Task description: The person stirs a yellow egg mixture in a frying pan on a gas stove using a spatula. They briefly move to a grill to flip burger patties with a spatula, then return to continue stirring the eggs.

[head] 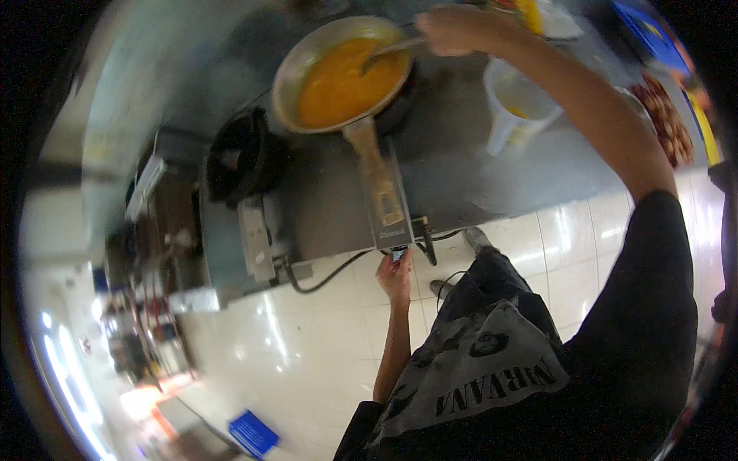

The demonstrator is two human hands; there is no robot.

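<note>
A frying pan (282, 92) with orange sauce (334, 86) in it sits on a gas burner (398, 112). Its long, worn handle (375, 173) points toward me. In my right hand (452, 31) is the handle of a metal spoon or similar utensil (392, 49), whose end dips into the sauce. My left hand (395, 276) is low at the counter's front edge, its fingers around the burner's control knob (398, 253). Right of the pan, under my right forearm, stands a translucent white plastic jug (519, 98) with yellow residue inside.
Left of the pan, a black burner (248, 155) sits on the metal counter (317, 201). A black hose (328, 279) loops below the front edge. Reddish-brown packed food (663, 121) and a blue crate (651, 37) are at far right. A blue box (253, 435) is behind, near the tiled floor (311, 340).
</note>
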